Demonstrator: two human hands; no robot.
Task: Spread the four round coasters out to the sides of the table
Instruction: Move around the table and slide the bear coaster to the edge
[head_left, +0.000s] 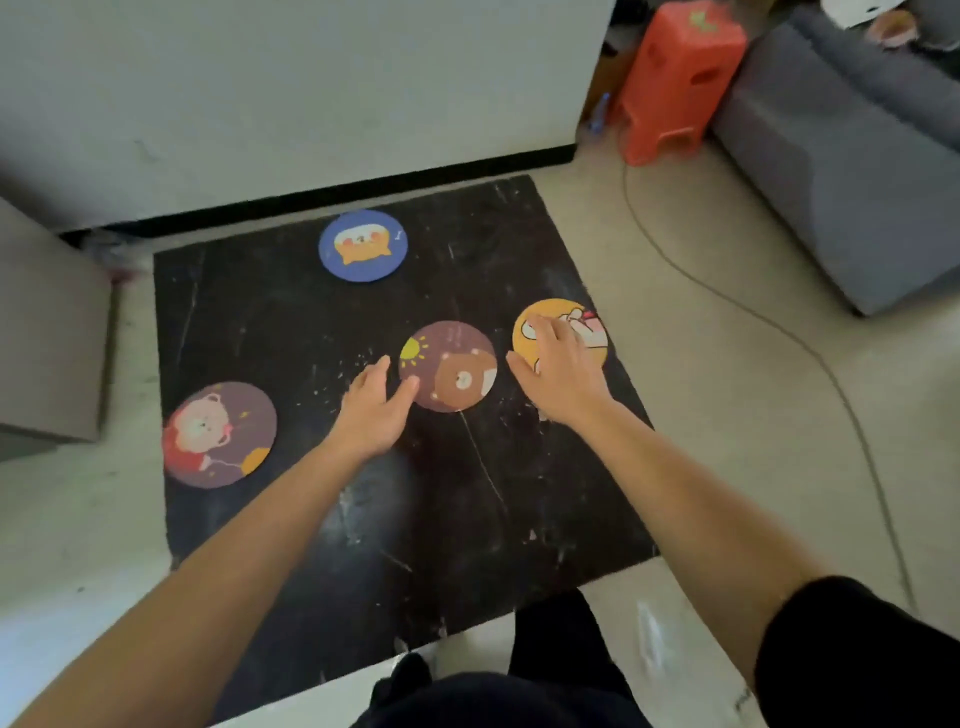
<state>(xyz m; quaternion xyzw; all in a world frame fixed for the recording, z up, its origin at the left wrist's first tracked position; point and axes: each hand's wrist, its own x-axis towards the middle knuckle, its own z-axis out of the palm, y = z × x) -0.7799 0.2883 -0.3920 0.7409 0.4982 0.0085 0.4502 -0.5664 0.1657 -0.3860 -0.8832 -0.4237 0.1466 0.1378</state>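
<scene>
R hand (558, 371) flat on yellow coaster (592, 332) — L hand (376, 410) touching brown coaster (457, 374).

On the black marbled square table (291, 332), the blue round coaster (362, 245) lies upper centre, the mauve round coaster (219, 435) at left, the brown round coaster (449, 366) mid-frame, the yellow round coaster (558, 317) right of it at the table's right edge

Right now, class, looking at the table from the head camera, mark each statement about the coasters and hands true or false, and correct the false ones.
1. The right hand rests on the yellow coaster. True.
2. The blue coaster lies nearest the person. False: it lies at the far edge.
3. The brown bear coaster lies between the two hands. True.
4. The left hand covers the purple coaster. False: that coaster lies apart, uncovered, near the left edge.
</scene>
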